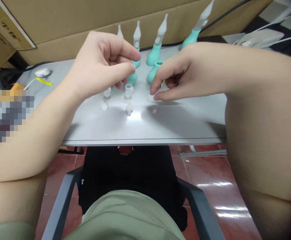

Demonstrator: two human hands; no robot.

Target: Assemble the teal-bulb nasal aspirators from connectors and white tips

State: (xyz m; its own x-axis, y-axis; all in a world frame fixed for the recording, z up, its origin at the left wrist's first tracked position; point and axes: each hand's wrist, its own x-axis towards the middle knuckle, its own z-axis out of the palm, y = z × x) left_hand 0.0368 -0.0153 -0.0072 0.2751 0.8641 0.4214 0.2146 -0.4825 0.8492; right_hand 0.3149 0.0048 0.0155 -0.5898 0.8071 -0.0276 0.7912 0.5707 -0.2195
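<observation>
My left hand [110, 63] hovers over the table in front of a teal bulb [132, 78], thumb and index finger apart, nothing visible between them. To the right, my right hand [172, 78] has its thumb and index finger pinched at a small whitish piece [151, 97] near the tabletop, mostly hidden by the fingertips. An open-topped teal bulb [152, 74] stands just behind those fingers. Between the hands are a clear cup-like part [129, 90] and a small clear cap [129, 109]. Further left lie another clear part [107, 93] and a cap [105, 105]. A small whitish disc [154, 111] lies in front of my right hand.
Teal bulbs with clear pointed tips [154, 55] stand along the back of the grey table [180, 130], before a cardboard wall [60, 20]. A white device [42, 72] with a cable is at left. Black cables run behind; a chair armrest [197, 200] is below.
</observation>
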